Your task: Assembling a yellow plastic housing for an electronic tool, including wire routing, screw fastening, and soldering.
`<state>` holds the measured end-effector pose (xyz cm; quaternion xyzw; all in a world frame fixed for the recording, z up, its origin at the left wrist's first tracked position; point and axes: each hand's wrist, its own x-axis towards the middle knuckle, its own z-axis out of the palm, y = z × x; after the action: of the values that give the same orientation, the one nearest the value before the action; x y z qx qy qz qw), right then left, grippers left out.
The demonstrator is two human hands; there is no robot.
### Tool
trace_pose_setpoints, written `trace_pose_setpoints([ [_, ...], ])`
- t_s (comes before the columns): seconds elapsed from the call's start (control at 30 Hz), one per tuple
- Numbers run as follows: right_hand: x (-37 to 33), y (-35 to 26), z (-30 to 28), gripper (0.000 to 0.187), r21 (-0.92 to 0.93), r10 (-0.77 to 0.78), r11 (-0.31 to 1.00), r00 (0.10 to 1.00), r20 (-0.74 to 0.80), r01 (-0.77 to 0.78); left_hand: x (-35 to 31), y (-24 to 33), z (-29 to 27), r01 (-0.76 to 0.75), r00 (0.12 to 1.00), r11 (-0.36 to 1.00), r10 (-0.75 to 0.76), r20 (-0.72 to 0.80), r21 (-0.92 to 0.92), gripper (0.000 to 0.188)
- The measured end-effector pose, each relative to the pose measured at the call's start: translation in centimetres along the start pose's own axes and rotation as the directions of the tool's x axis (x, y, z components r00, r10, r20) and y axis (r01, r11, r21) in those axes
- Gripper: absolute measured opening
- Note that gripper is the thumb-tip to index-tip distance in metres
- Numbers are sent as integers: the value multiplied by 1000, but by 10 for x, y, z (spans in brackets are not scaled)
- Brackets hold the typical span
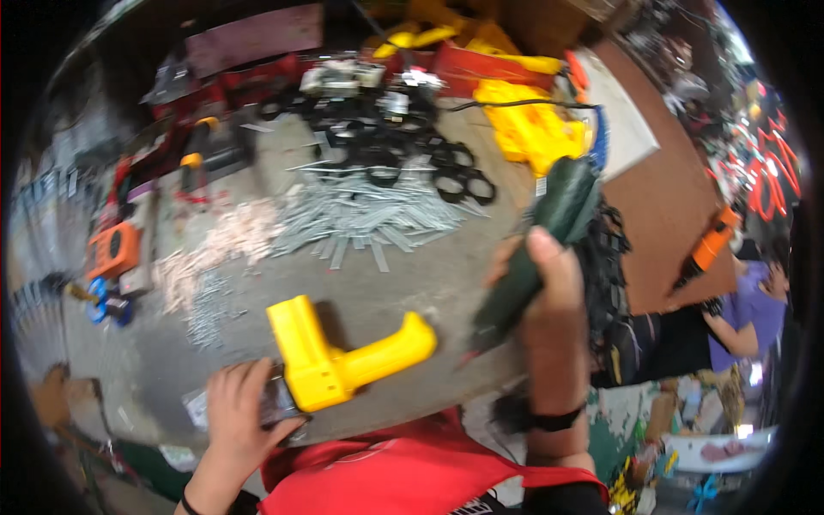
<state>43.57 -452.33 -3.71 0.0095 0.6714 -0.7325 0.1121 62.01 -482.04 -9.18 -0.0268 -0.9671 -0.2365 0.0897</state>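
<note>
My right hand [549, 275], blurred by motion, is wrapped round a dark green power screwdriver [519, 283]. Its reddish tip slants down toward the bench, right of a yellow pistol-shaped housing [322, 369] and apart from it. The housing lies on its side near the front edge, its handle pointing right. At the housing's left end my left hand [240, 408] is closed on a clear and dark part, mostly hidden under the fingers. Whether that part is joined to the housing I cannot tell.
Thin metal strips [369, 210], pale small parts [240, 232] and screws [206, 313] lie in heaps on the grey bench. Black rings [463, 180] and yellow housings [532, 129] sit behind. An orange tool [708, 245] rests on a brown board at right, near another person [747, 318].
</note>
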Motion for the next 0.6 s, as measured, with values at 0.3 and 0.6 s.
trace_pose_setpoints([
  [0.3, 7, 7, -23, 48, -892, -525, 256, 829, 195, 372, 17, -18, -33, -206, 959, 963, 235, 162, -175, 71],
  [0.6, -15, 28, 94, 12, -690, 11, 459, 773, 634, 560, 28, -60, -48, -118, 964, 911, 201, 177, -394, 44],
])
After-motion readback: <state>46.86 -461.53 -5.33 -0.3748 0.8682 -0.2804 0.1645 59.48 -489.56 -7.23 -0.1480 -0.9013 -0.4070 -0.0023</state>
